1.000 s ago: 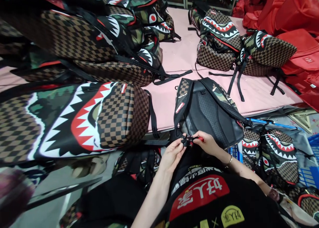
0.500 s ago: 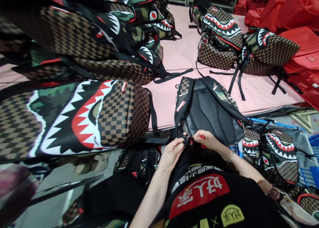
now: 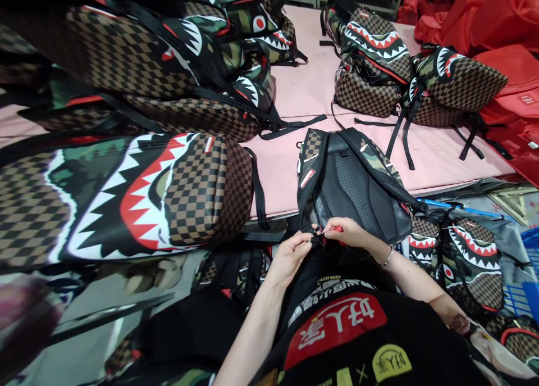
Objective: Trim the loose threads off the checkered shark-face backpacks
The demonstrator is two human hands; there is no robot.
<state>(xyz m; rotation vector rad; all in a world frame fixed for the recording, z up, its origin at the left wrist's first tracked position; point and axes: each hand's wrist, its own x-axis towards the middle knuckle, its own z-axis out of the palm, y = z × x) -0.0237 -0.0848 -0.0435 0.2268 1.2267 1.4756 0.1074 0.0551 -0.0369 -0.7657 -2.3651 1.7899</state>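
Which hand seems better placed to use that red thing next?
Probably the right hand: it holds the red thing, close to the black piece that the left hand pinches.

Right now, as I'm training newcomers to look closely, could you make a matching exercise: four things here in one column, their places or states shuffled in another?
Things:
1. Left hand
2. Red bags
3. Right hand
4. Backpack with black padded back

Places or states:
A. At the near edge of the pink table
B. Gripping a red object
C. Pinching a small black piece
D. Heaped at upper right

Pairs: 1-C, 2-D, 3-B, 4-A
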